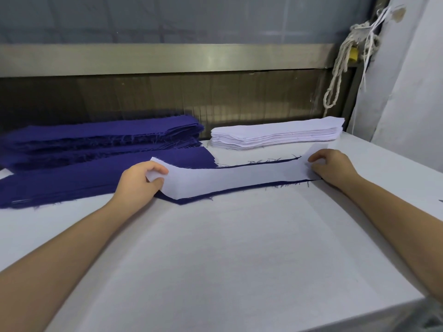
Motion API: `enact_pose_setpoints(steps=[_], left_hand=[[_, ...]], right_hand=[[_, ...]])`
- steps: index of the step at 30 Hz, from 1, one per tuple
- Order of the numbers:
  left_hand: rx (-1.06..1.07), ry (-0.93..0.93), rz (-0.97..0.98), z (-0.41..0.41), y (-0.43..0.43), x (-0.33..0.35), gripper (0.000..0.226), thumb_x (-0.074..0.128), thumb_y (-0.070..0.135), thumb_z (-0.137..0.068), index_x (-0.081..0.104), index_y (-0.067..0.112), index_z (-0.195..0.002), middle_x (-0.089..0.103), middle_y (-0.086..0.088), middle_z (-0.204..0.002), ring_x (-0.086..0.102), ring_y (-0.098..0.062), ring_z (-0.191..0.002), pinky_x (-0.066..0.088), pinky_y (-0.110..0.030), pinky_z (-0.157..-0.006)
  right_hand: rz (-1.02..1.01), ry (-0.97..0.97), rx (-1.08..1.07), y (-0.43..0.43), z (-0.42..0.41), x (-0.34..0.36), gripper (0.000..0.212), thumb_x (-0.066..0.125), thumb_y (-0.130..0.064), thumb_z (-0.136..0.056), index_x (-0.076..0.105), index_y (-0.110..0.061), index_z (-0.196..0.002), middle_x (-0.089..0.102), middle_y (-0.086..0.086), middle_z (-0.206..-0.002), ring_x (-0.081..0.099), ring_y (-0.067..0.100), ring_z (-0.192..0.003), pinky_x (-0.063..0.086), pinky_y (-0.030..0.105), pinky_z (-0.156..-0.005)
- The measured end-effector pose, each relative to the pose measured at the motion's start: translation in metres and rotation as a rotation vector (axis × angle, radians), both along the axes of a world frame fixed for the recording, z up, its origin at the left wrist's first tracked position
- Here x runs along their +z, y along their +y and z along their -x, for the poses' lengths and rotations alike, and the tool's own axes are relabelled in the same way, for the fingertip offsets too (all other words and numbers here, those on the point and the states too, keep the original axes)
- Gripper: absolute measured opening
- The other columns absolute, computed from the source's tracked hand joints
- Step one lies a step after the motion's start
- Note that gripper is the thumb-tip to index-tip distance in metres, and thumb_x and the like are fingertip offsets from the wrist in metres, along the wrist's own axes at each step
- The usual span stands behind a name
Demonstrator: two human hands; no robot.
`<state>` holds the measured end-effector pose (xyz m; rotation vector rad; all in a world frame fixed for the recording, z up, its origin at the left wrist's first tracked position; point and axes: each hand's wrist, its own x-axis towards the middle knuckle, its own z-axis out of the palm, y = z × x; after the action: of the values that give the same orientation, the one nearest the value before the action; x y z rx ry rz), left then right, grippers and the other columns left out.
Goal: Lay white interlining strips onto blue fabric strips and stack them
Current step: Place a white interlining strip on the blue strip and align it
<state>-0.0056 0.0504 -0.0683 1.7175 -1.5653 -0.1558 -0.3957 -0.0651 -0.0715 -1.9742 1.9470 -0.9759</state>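
Far left, at the back of the worktop [227, 248]: a tall blue stack [100, 135], edges frayed. In front of it lies a lower blue pile [72, 183], spread flat. Left hand [136, 180]: thumb and fingers pinch the left end of the white interlining strip [230, 177], which is lifted a little off the cloth here, so this end has not yet been laid. Middle: the strip runs rightward over a single blue fabric strip [182, 201], with a thin blue margin showing along the near and far edges. Behind, right of centre: the white stack [275, 134], neat, well apart from the pair being worked. Right hand [333, 167]: fingers curled onto the strip's right end, holding it down against the blue. Far right, a looped rope [340, 68] hangs by the wall. Risks, as I judge them: if the lifted left end comes down askew, the white will overhang the blue or leave an uneven margin. A tug from either hand could drag the loose blue strip underneath and wrinkle it. Frayed threads may catch under the white layer. The left end sits just beside the lower blue pile, so a slide could snag it. No brand, label or readable writing anywhere in view.
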Motion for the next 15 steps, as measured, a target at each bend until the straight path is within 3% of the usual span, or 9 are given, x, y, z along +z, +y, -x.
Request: enact_pose_setpoints(steps=[1, 3, 6, 15], left_hand=[[-0.007, -0.01, 0.007, -0.0002, 0.0001, -0.0002, 0.021, 0.059, 0.003, -0.086, 0.065, 0.021, -0.095, 0.052, 0.01, -0.079, 0.047, -0.007, -0.066, 0.034, -0.024, -0.064], [-0.028, -0.055, 0.016, -0.0007, 0.0004, -0.0008, 0.022, 0.059, 0.002, -0.086, 0.066, 0.019, -0.099, 0.053, 0.009, -0.085, 0.043, -0.001, -0.065, 0.032, -0.021, -0.065], [-0.076, -0.156, 0.01, -0.0005, 0.0008, -0.0019, 0.024, 0.059, 0.002, -0.086, 0.066, 0.017, -0.103, 0.057, 0.005, -0.097, 0.045, 0.0, -0.071, 0.032, -0.011, -0.063], [-0.101, -0.236, 0.005, -0.0014, -0.0003, -0.0042, 0.023, 0.061, 0.006, -0.087, 0.065, 0.018, -0.106, 0.057, 0.005, -0.101, 0.047, 0.0, -0.073, 0.032, -0.018, -0.064]], right_hand=[[0.0, 0.011, -0.007, -0.0008, 0.001, -0.0003, 0.021, 0.053, -0.004, -0.087, 0.067, -0.008, -0.103, 0.062, 0.01, -0.113, 0.051, 0.022, -0.099, 0.036, 0.024, -0.082], [-0.002, 0.026, -0.018, -0.0017, 0.0017, -0.0003, 0.02, 0.054, -0.003, -0.087, 0.066, -0.008, -0.101, 0.062, 0.012, -0.113, 0.051, 0.024, -0.1, 0.037, 0.026, -0.083], [-0.012, 0.052, -0.029, -0.0013, 0.0017, 0.001, 0.018, 0.055, -0.005, -0.087, 0.066, -0.007, -0.101, 0.061, 0.013, -0.113, 0.052, 0.028, -0.103, 0.039, 0.03, -0.084], [-0.01, 0.089, -0.075, 0.0012, 0.0057, 0.0051, 0.021, 0.055, -0.006, -0.087, 0.065, -0.009, -0.104, 0.061, 0.013, -0.114, 0.054, 0.03, -0.103, 0.038, 0.029, -0.081]])
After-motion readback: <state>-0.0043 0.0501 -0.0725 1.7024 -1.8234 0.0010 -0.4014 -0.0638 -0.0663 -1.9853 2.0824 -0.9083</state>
